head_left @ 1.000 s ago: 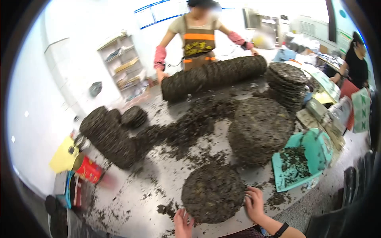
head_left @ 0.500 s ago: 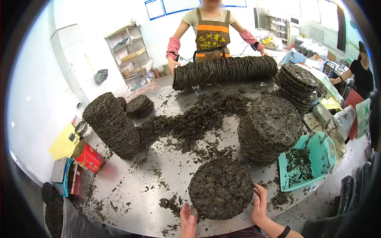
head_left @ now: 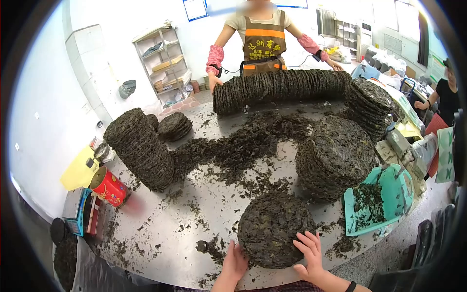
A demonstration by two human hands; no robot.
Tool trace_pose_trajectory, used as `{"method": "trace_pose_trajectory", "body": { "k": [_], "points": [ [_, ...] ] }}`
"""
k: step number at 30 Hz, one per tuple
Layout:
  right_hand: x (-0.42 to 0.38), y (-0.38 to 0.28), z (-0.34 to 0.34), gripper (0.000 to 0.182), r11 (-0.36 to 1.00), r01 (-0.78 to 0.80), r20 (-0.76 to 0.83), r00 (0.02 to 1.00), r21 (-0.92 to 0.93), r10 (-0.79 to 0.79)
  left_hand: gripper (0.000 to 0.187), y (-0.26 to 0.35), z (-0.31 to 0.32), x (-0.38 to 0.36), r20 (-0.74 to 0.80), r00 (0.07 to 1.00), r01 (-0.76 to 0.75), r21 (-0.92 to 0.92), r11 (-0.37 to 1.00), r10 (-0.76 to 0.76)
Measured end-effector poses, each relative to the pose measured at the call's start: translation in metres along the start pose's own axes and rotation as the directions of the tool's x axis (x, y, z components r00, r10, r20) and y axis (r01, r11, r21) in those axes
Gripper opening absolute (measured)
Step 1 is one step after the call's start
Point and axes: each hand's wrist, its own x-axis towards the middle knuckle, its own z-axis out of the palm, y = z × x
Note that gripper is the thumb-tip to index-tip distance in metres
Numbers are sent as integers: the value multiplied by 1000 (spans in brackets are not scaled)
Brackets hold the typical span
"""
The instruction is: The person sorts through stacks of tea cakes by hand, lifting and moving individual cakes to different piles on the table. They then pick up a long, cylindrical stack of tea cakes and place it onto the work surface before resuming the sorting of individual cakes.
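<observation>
A round dark disc of pressed flakes (head_left: 275, 229) lies at the near edge of the metal table. My left hand (head_left: 235, 263) is at its lower left side, fingers upright against or close to the rim. On the right, my right hand (head_left: 310, 253) has its fingers spread, the tips resting on the disc's right edge. Neither hand grips anything. Loose dark flakes (head_left: 233, 151) spread across the middle of the table. Behind the disc to the right stands a thick stack of similar discs (head_left: 335, 158).
A co-worker (head_left: 265, 44) across the table has hands at a long row of discs (head_left: 282, 91). Another stack (head_left: 138, 148), a red can (head_left: 111, 187) and a scale (head_left: 78, 211) are left. A teal scoop (head_left: 389, 194) lies right, near another person (head_left: 445, 97).
My right hand has moved left onto the disc's edge, its fingers spreading. My left hand has come up closer to the rim. The co-worker's hand at the right has shifted along the row.
</observation>
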Motion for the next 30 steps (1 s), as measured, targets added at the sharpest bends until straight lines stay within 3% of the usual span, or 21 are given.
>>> {"method": "trace_pose_trajectory", "body": {
  "k": [4, 6, 10, 13, 16, 18, 20, 22, 24, 26, 27, 28, 30],
  "points": [
    [-6, 7, -6, 74, 1000, -28, -20, 999, 12, 29, 58, 3, 41, -18, 95, 992, -86, 22, 996, 84],
    [-8, 9, -9, 76, 1000, -22, 0, 1000, 15, 22, 53, 0, 53, -26, 13, 996, -92, 9, 996, 92],
    [-12, 15, -8, 78, 998, 5, 76, 997, -56, -1, 49, -10, 47, -13, -13, 983, -182, -16, 983, 182],
    [-12, 13, -5, 77, 999, -9, 108, 994, -32, 13, 48, -12, 31, -4, 36, 993, -108, -48, 993, 110],
    [-8, 12, -5, 82, 997, 38, 94, 995, -66, -32, 48, -8, 24, -4, -92, 982, -170, -40, 985, 165],
    [1, 7, -8, 88, 1000, -21, 14, 1000, 6, 21, 49, 18, 45, -38, 24, 945, -323, -87, 942, 326],
    [9, 6, -10, 94, 998, -23, 2, 1000, 59, 23, 52, 31, 44, -59, 74, 944, -307, -168, 937, 322],
    [15, 3, -5, 93, 953, -77, -2, 997, 293, 81, 54, 41, 54, -80, 107, 839, -541, 74, 837, 533],
    [13, 7, 6, 90, 944, -80, 3, 996, 320, 84, 57, 41, 50, -79, 115, 817, -576, 126, 807, 565],
    [8, 12, 20, 89, 785, -402, 175, 915, 472, 363, 59, 35, 42, -72, 157, 836, -546, 131, 828, 526],
    [13, 7, 19, 91, 745, -523, 282, 852, 414, 442, 63, 31, 33, -61, 233, 822, -567, 246, 786, 519],
    [12, 10, 24, 91, 743, -525, 277, 851, 415, 447, 63, 23, 22, -59, 238, 824, -564, 249, 788, 515],
    [12, 12, 32, 93, 811, -384, 182, 923, 441, 338, 91, 19, 37, -77, 156, 895, -443, 423, 790, 418]
  ]
}}
